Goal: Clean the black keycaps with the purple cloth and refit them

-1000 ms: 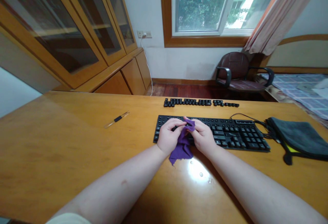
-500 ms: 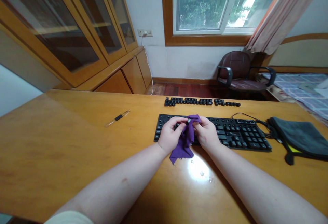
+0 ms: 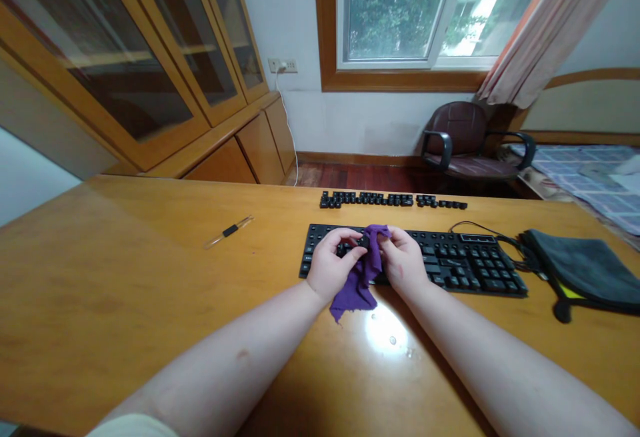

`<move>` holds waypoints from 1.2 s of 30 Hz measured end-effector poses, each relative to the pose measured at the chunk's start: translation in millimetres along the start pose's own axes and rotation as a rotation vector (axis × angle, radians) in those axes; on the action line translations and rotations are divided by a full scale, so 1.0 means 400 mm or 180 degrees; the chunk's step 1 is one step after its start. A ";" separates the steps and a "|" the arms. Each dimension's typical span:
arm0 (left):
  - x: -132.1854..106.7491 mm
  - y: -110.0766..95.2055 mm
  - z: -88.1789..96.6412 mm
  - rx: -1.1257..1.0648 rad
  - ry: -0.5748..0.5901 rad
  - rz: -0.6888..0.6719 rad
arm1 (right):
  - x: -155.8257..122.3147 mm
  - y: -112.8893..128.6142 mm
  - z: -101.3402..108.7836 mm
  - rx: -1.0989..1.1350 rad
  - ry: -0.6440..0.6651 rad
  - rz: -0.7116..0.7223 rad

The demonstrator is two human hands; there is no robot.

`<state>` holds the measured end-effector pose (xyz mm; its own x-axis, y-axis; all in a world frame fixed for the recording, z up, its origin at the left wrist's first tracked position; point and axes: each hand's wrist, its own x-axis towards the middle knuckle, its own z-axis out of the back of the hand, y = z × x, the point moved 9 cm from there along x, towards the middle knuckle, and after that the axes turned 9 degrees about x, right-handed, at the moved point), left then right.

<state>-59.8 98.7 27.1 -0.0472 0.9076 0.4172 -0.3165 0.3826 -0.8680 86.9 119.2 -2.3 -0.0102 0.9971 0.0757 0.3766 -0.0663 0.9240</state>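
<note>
Between the thumb and fingers of my left hand (image 3: pixel 333 260) is a small black keycap (image 3: pixel 365 242). My right hand (image 3: pixel 404 260) pinches a purple cloth (image 3: pixel 356 290) right against the keycap, and the cloth's ragged lower end hangs towards the desk. Both hands are above the black keyboard (image 3: pixel 465 264), hiding part of its left half. Bare key posts show along the keyboard's upper left. Behind it, loose black keycaps (image 3: pixel 373 198) stand in rows near the desk's far edge.
A clear thin tool with a black grip (image 3: pixel 231 230) lies on the wooden desk (image 3: pixel 125 290) at left. To the right are a coiled cable (image 3: pixel 525 260) and a dark grey pouch (image 3: pixel 585 264). An office chair (image 3: pixel 460 137) stands beyond the desk.
The keycap has turned in my left fingers: a pale side showed before, and its black face shows now. The cloth has shifted slightly; both hands stay in nearly the same place.
</note>
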 end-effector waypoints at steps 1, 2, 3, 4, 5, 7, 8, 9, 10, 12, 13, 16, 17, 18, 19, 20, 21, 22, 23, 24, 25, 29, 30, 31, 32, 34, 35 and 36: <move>-0.001 0.005 0.002 -0.0001 -0.0040 0.0054 | 0.000 -0.002 0.001 0.0014 0.0015 0.0003; -0.002 0.009 0.005 -0.0003 -0.0090 0.0101 | 0.000 -0.001 0.001 0.0012 0.0043 0.0021; -0.003 0.012 0.008 0.0000 -0.0139 0.0142 | -0.001 0.003 -0.001 -0.0024 0.0081 0.0052; -0.004 0.013 0.012 0.0008 -0.0179 0.0173 | -0.003 0.009 -0.004 -0.0092 0.0130 0.0089; -0.004 0.013 0.014 0.0026 -0.0195 0.0188 | -0.005 0.016 -0.010 -0.0184 0.0194 0.0127; -0.004 0.008 0.015 0.0089 -0.0165 0.0146 | -0.010 0.030 -0.025 -0.0391 0.0347 0.0199; -0.004 0.003 0.015 0.0132 -0.0142 0.0087 | -0.012 0.036 -0.032 -0.0482 0.0419 0.0229; -0.004 -0.003 0.015 0.0181 -0.0130 0.0013 | -0.014 0.042 -0.037 -0.0551 0.0474 0.0261; -0.004 -0.009 0.016 0.0229 -0.0124 -0.0060 | -0.015 0.047 -0.042 -0.0601 0.0518 0.0294; -0.004 -0.016 0.017 0.0303 -0.0128 -0.0160 | -0.017 0.053 -0.046 -0.0664 0.0569 0.0361; -0.004 -0.017 0.018 0.0325 -0.0137 -0.0182 | -0.018 0.055 -0.048 -0.0682 0.0602 0.0389; -0.004 -0.016 0.020 0.0379 -0.0150 -0.0206 | -0.019 0.057 -0.056 -0.0688 0.0738 0.0448; -0.004 -0.016 0.021 0.0409 -0.0157 -0.0219 | -0.018 0.056 -0.057 -0.0665 0.0775 0.0451; -0.004 -0.017 0.022 0.0449 -0.0156 -0.0238 | -0.017 0.054 -0.058 -0.0631 0.0802 0.0437; -0.005 -0.019 0.023 0.0494 -0.0149 -0.0262 | -0.015 0.052 -0.057 -0.0584 0.0813 0.0407; -0.005 -0.021 0.024 0.0535 -0.0138 -0.0294 | -0.013 0.048 -0.057 -0.0528 0.0826 0.0359; -0.006 -0.024 0.025 0.0567 -0.0121 -0.0337 | -0.011 0.043 -0.058 -0.0473 0.0844 0.0300; -0.006 -0.028 0.026 0.0588 -0.0099 -0.0388 | -0.009 0.040 -0.059 -0.0425 0.0862 0.0245; -0.007 -0.032 0.026 0.0595 -0.0072 -0.0446 | -0.009 0.037 -0.059 -0.0393 0.0872 0.0200; -0.007 -0.036 0.025 0.0591 -0.0047 -0.0509 | -0.009 0.035 -0.060 -0.0379 0.0871 0.0173; -0.008 -0.039 0.025 0.0585 -0.0022 -0.0561 | -0.009 0.035 -0.061 -0.0383 0.0872 0.0166; -0.009 -0.036 0.022 0.0628 0.0017 -0.0555 | -0.016 0.046 -0.063 -0.0641 0.0869 0.0404; -0.009 -0.033 0.020 0.0644 0.0022 -0.0507 | -0.017 0.050 -0.063 -0.0732 0.0855 0.0491; -0.009 -0.029 0.019 0.0648 0.0027 -0.0454 | -0.018 0.053 -0.062 -0.0814 0.0842 0.0563; -0.009 -0.026 0.018 0.0636 0.0023 -0.0405 | -0.018 0.055 -0.061 -0.0879 0.0833 0.0619; -0.010 -0.022 0.017 0.0587 0.0013 -0.0323 | -0.019 0.056 -0.062 -0.0958 0.0874 0.0686; -0.010 -0.020 0.017 0.0559 0.0008 -0.0296 | -0.020 0.057 -0.063 -0.0984 0.0913 0.0707; -0.011 -0.018 0.017 0.0533 0.0002 -0.0273 | -0.020 0.058 -0.065 -0.1000 0.0953 0.0726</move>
<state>-63.6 90.9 33.4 -0.0125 0.8730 0.4876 -0.4727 0.4245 -0.7722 71.8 108.6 28.3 -0.2432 0.9042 0.3511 0.1030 -0.3358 0.9363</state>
